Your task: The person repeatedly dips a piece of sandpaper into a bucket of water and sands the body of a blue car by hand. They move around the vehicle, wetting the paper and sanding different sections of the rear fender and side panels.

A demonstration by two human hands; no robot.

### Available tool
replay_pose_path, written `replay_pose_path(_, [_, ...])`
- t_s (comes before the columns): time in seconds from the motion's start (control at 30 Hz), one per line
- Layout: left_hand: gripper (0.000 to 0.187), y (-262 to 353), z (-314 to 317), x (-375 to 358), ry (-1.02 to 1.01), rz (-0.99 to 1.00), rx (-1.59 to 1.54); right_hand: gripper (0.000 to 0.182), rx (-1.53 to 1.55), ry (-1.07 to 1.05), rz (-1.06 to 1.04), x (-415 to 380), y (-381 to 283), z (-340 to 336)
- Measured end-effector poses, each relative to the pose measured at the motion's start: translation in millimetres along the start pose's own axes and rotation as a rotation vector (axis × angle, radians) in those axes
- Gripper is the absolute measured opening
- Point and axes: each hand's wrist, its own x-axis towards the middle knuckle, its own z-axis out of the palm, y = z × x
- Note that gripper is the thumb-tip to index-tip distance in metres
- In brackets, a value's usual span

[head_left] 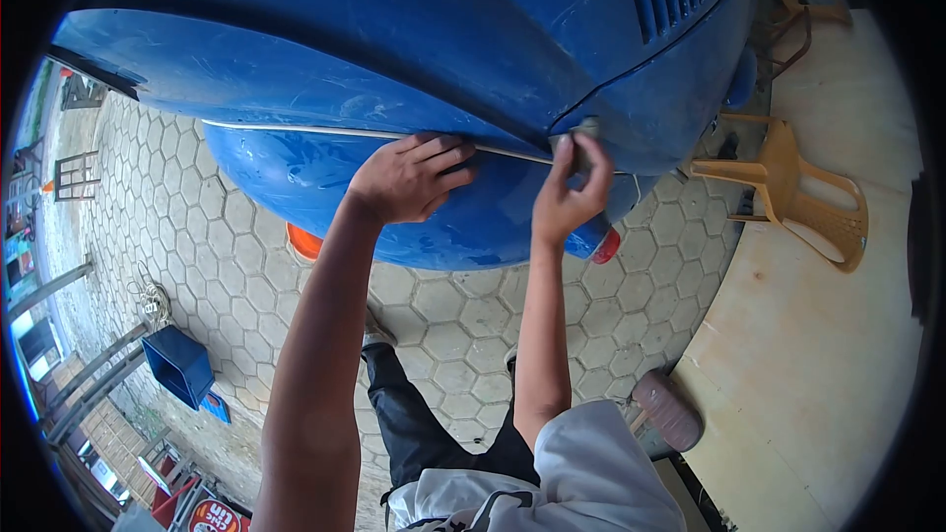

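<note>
A blue car body [394, 30] with a rounded blue fender [296, 177] fills the upper part of the head view. Along the seam between them runs a thin pale strip [296, 128]. My left hand [409, 177] lies on the fender at the seam, palm down, its fingers slightly bent and resting over the strip. Farther right, at the seam's end, my right hand [576, 182] pinches a small greyish piece [588, 126] between thumb and fingers, close to the body panel. What exactly this piece is cannot be made out.
Hexagonal paving [453, 335] lies under the car. A yellow plastic chair [788, 177] stands at the right beside a pale board [808, 335]. A blue crate [179, 365] sits at lower left. A red light [606, 246] juts out below the fender. A brown sandal-like object [668, 410] lies at lower right.
</note>
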Motion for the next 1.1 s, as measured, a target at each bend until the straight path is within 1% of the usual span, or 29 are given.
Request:
replay_pose_path(0.07, [0.039, 0.4, 0.1, -0.4, -0.003, -0.002, -0.004, 0.019, 0.155, 0.079, 0.12, 18.9, -9.6, 5.1])
replay_pose_path(0.13, [0.039, 0.1, -0.8, -1.0, -0.02, -0.004, -0.01, 0.021, 0.113, 0.048, 0.053, 22.9, -13.2, 5.8])
replay_pose_path(0.2, [0.039, 0.1, -1.0, -0.1, -0.021, 0.002, -0.008, 0.024, -0.137, -0.095, -0.209, 19.3, -11.2, -1.2])
replay_pose_path(0.3, [0.039, -0.3, 0.7, 1.0, -0.01, 0.0, -0.001, 0.026, -0.101, -0.145, -0.217, 21.2, -1.7, -7.9])
replay_pose_path(0.33, [0.039, -0.9, 0.9, 1.0, -0.019, -0.004, -0.007, 0.027, -0.085, -0.163, -0.213, 21.5, -2.9, -7.5])
replay_pose_path(0.37, [0.039, -0.1, 1.0, -0.9, -0.033, -0.008, -0.015, 0.028, -0.006, -0.054, -0.048, 22.1, -2.3, -2.4])
replay_pose_path(0.47, [0.039, 0.9, -1.4, -0.4, -0.029, -0.01, -0.004, 0.028, -0.043, -0.096, -0.2, 8.9, 1.3, 1.0])
replay_pose_path(0.5, [0.04, 0.5, -0.7, 0.6, -0.017, -0.001, 0.001, 0.027, 0.046, -0.191, -0.171, -1.1, 8.6, -3.2])
replay_pose_path(0.6, [0.04, -1.0, 3.0, -0.4, -0.01, 0.006, 0.005, 0.025, 0.027, -0.175, -0.11, 7.3, 29.7, -15.8])
replay_pose_path(0.63, [0.04, -0.6, 1.4, 0.5, -0.029, 0.003, -0.004, 0.027, 0.08, -0.033, 0.02, 17.8, 18.0, -7.4])
replay_pose_path(0.73, [0.039, 1.2, 0.1, -3.8, -0.05, -0.003, -0.013, 0.036, 0.021, -0.08, -0.135, 21.6, 5.7, -3.3])
replay_pose_path(0.77, [0.039, 0.0, -0.7, -0.2, -0.039, 0.0, -0.008, 0.033, 0.002, -0.244, -0.163, 14.7, 9.1, -13.6])
replay_pose_path(0.87, [0.038, -0.3, 1.6, -1.0, -0.018, 0.01, 0.012, 0.029, -0.014, -0.343, -0.14, 17.7, 26.2, -34.0])
replay_pose_path(0.9, [0.038, -1.7, 0.0, -1.8, -0.024, 0.009, 0.009, 0.026, -0.006, -0.292, -0.071, 18.0, 28.0, -36.1])
replay_pose_path(1.0, [0.039, 0.3, -0.6, -0.5, -0.039, 0.007, 0.001, 0.022, 0.039, -0.337, 0.05, -12.9, 18.1, -34.3])
replay_pose_path(1.03, [0.039, -0.1, 0.1, -1.2, -0.038, 0.013, 0.013, 0.021, 0.079, -0.311, 0.23, -32.7, 14.2, -33.0])
replay_pose_path(1.07, [0.039, -0.6, -0.2, -1.2, -0.036, 0.014, 0.025, 0.024, 0.056, -0.286, 0.253, -54.0, 20.4, -31.5])
replay_pose_path(1.1, [0.039, -1.5, -1.2, -0.3, -0.035, 0.018, 0.033, 0.027, 0.02, -0.257, 0.298, -60.8, 12.4, -28.6])
